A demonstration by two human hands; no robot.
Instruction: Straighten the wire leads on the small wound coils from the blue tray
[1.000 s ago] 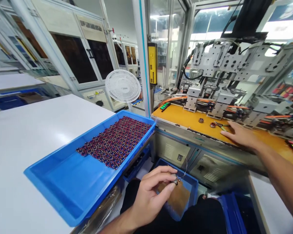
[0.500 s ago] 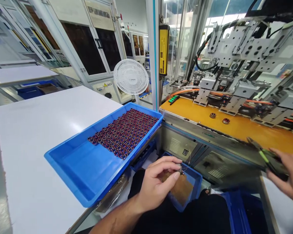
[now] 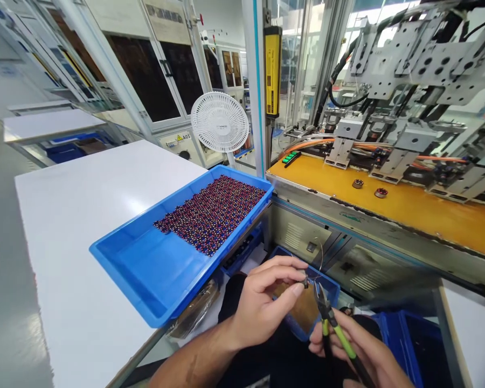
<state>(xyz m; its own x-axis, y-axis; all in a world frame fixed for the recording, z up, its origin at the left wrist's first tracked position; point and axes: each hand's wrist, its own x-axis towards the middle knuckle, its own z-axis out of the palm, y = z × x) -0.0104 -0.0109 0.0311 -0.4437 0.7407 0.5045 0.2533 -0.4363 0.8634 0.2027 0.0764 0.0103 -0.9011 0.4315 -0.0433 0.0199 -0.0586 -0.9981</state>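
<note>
Moved in from the right, the right hand [image 3: 364, 350] grips green-handled cutters [image 3: 330, 322], tips beside a small wired coil [image 3: 305, 281] pinched between the left hand [image 3: 262, 307] fingertips above a small blue bin [image 3: 333, 291].

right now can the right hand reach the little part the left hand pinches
Probably yes: the right hand holds cutters with tips almost touching the small part pinched in the left hand; nothing lies between.

One view, worn on the head. It faces forward and down, close over the left hand [image 3: 262, 310] and right hand [image 3: 359, 350] at the lower edge. Blue tray [image 3: 145, 269] lies left, yellow bench [image 3: 408, 207] right (straight lines bow outward).
</note>
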